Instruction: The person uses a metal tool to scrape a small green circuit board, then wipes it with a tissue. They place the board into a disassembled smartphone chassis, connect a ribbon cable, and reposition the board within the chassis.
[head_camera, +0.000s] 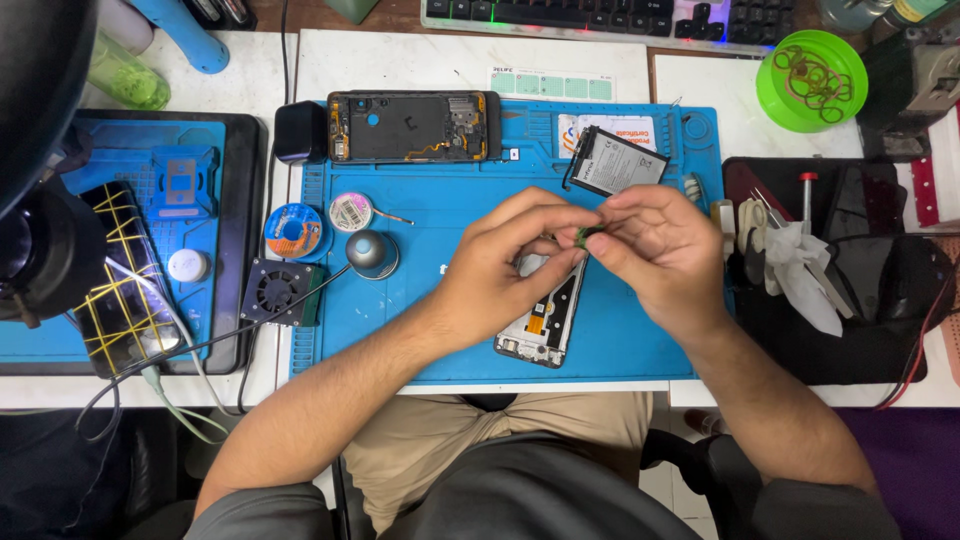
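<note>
Head view looks straight down on one small dark part (588, 234), pinched between the fingers of both hands above the middle of a blue work mat (440, 215). Left hand (505, 265) closes thumb and forefinger on the part's left end; right hand (665, 250) closes its fingers on the right end, so the two hands meet over the mat.

Directly under the hands lies one opened phone frame (545, 325), pale and tilted, near the mat's near edge. One black battery (617, 161) rests at the far right of the mat, just beyond the right hand. One second phone body (413, 127), opened and dark inside, lies along the mat's far edge. Left of the hands sit two small spools (322, 222), one blue and one pale, with one round metal dome (371, 252) and one small black fan (279, 292) near them.

Further out, one green bowl (811, 80) of rings stands far right, and one keyboard (610, 17) runs along the far edge. A third phone (120, 280) banded in yellow tape lies on a second blue mat at left. All rests on a white surface (440, 62) crowded with tools; the person sits close against its near edge.
</note>
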